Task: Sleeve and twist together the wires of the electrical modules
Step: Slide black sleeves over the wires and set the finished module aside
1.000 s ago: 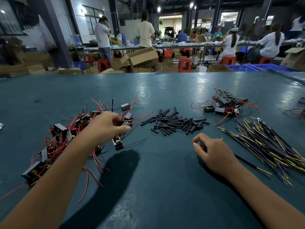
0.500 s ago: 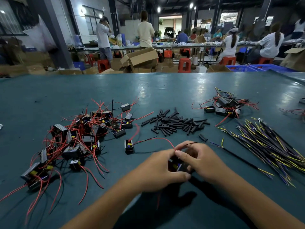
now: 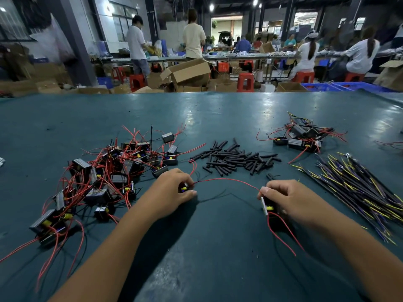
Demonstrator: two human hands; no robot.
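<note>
Teal covering lies over the whole tabletop (image 3: 218,118). Toward the left edge there is a big tangled heap of modules (image 3: 104,177), small black boxes with yellow parts and many red wires going out in all directions. Just right of this heap, near the middle of the tabletop, the left hand (image 3: 172,190) has its fingers curled around one small module (image 3: 184,188), of which only a yellow spot and a dark corner show between the fingers. From this hand a thin red wire (image 3: 226,180) goes in a low arc across to the right hand (image 3: 287,199). The right hand pinches the end of that wire with thumb and forefinger, and its other fingers hold a second module (image 3: 268,207) with a white side and a yellow part; another red wire (image 3: 281,236) hangs from it toward the near edge. Behind the two hands, in the middle of the tabletop, lies a loose pile of short black sleeves (image 3: 235,159). Toward the far right corner sits a smaller group of modules (image 3: 303,138). Along the right edge lies a bundle of dark wires (image 3: 357,186) with yellow ends.
</note>
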